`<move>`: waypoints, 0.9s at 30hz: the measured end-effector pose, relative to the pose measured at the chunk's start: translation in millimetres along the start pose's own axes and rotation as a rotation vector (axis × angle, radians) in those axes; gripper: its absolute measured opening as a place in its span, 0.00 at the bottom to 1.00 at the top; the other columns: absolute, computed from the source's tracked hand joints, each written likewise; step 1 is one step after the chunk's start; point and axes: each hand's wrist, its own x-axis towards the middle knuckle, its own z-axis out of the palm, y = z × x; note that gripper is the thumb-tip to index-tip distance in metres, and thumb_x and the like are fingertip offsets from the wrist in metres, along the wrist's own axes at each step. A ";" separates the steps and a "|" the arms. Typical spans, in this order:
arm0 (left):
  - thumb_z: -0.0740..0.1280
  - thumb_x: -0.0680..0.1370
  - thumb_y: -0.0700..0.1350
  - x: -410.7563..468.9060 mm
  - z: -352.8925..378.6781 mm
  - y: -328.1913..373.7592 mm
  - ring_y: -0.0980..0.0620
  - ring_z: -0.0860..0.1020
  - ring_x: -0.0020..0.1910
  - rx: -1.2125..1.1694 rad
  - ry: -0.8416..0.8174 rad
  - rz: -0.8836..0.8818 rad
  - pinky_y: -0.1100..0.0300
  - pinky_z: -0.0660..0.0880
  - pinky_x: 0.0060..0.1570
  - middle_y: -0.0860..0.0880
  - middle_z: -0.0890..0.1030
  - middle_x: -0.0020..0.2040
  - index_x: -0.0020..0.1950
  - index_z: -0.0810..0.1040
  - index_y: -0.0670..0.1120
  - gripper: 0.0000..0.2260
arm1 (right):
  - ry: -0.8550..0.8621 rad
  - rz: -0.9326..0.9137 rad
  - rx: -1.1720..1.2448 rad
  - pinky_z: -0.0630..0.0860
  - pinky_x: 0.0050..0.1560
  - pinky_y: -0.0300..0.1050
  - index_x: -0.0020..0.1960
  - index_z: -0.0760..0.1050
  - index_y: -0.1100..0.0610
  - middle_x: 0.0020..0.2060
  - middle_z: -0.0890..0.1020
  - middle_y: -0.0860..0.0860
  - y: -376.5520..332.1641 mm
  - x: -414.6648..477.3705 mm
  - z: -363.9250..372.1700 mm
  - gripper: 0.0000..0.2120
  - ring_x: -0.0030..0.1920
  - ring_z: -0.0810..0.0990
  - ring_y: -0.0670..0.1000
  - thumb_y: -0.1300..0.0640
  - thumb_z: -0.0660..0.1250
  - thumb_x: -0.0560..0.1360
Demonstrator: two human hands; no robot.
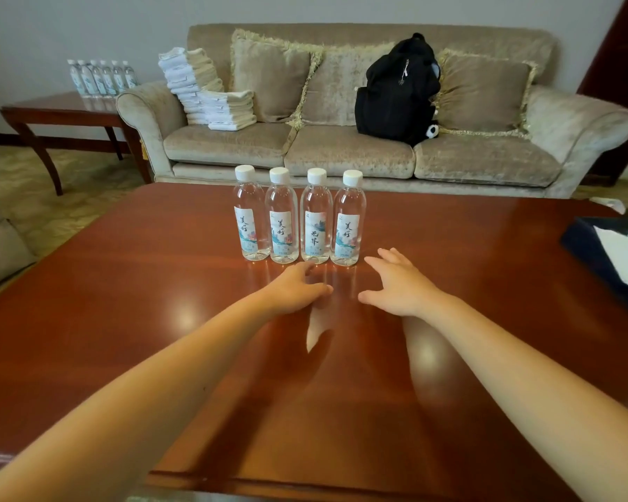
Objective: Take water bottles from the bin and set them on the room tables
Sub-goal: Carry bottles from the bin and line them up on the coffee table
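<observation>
Several clear water bottles (298, 217) with white caps and printed labels stand upright in a tight row on the glossy red-brown coffee table (124, 302). My left hand (298, 289) hovers just in front of the row's middle, fingers relaxed, holding nothing. My right hand (396, 284) is spread beside it, just in front of and to the right of the rightmost bottle, also holding nothing. Neither hand touches a bottle. A second group of several bottles (102, 78) stands on a dark side table (51, 108) at the far left. No bin is in view.
A beige sofa (341, 154) stands behind the table with stacked white towels (207, 90), cushions and a black backpack (396, 92). A dark tissue box (609, 255) with white paper sits at the table's right edge. Another seat shows at the left edge.
</observation>
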 end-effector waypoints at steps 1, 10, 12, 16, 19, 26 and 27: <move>0.69 0.78 0.46 -0.1 -0.7 1.2 0.48 0.67 0.73 0.056 -0.015 0.020 0.59 0.64 0.67 0.47 0.66 0.75 0.78 0.59 0.44 0.32 | -0.006 -0.004 -0.028 0.48 0.79 0.55 0.81 0.52 0.52 0.81 0.48 0.52 1.8 0.8 1.9 0.40 0.81 0.42 0.54 0.42 0.67 0.76; 0.71 0.74 0.60 -17.8 -17.8 22.9 0.43 0.55 0.78 0.522 -0.174 -0.004 0.48 0.58 0.75 0.43 0.57 0.79 0.80 0.49 0.42 0.46 | -0.203 0.015 -0.102 0.42 0.78 0.60 0.82 0.45 0.51 0.81 0.41 0.55 -6.9 -2.7 -17.2 0.43 0.80 0.36 0.57 0.41 0.66 0.77; 0.70 0.73 0.63 -35.7 -31.9 40.0 0.45 0.49 0.80 0.564 -0.214 -0.048 0.48 0.52 0.77 0.44 0.52 0.80 0.80 0.47 0.42 0.48 | -0.265 0.017 -0.132 0.42 0.78 0.60 0.82 0.45 0.51 0.81 0.40 0.55 -19.6 -13.8 -43.8 0.43 0.80 0.36 0.56 0.41 0.66 0.76; 0.68 0.73 0.66 -77.6 -69.5 86.5 0.46 0.46 0.80 0.643 -0.256 -0.110 0.49 0.49 0.78 0.46 0.50 0.81 0.81 0.46 0.43 0.48 | -0.373 0.025 -0.131 0.42 0.78 0.59 0.82 0.45 0.51 0.81 0.41 0.54 -58.2 -52.3 -102.4 0.44 0.80 0.37 0.56 0.42 0.67 0.76; 0.66 0.74 0.66 -117.3 -110.3 136.2 0.47 0.45 0.80 0.641 -0.268 -0.158 0.51 0.47 0.77 0.47 0.49 0.81 0.81 0.46 0.44 0.47 | -0.444 -0.011 -0.139 0.42 0.78 0.59 0.82 0.45 0.52 0.81 0.43 0.54 -93.9 -81.9 -159.6 0.43 0.80 0.38 0.56 0.42 0.66 0.77; 0.66 0.74 0.66 -230.8 -219.4 235.8 0.48 0.46 0.80 0.590 -0.180 -0.226 0.52 0.49 0.78 0.47 0.50 0.81 0.81 0.46 0.43 0.47 | -0.410 -0.166 -0.145 0.47 0.78 0.60 0.81 0.50 0.51 0.81 0.50 0.52 -194.1 -134.7 -304.6 0.41 0.81 0.45 0.55 0.40 0.66 0.75; 0.66 0.74 0.66 -247.1 -234.3 243.0 0.48 0.45 0.80 0.582 -0.159 -0.235 0.52 0.48 0.78 0.47 0.50 0.81 0.81 0.46 0.43 0.47 | -0.400 -0.193 -0.151 0.48 0.78 0.60 0.81 0.51 0.51 0.81 0.51 0.52 -210.1 -140.6 -319.0 0.41 0.81 0.46 0.55 0.40 0.66 0.75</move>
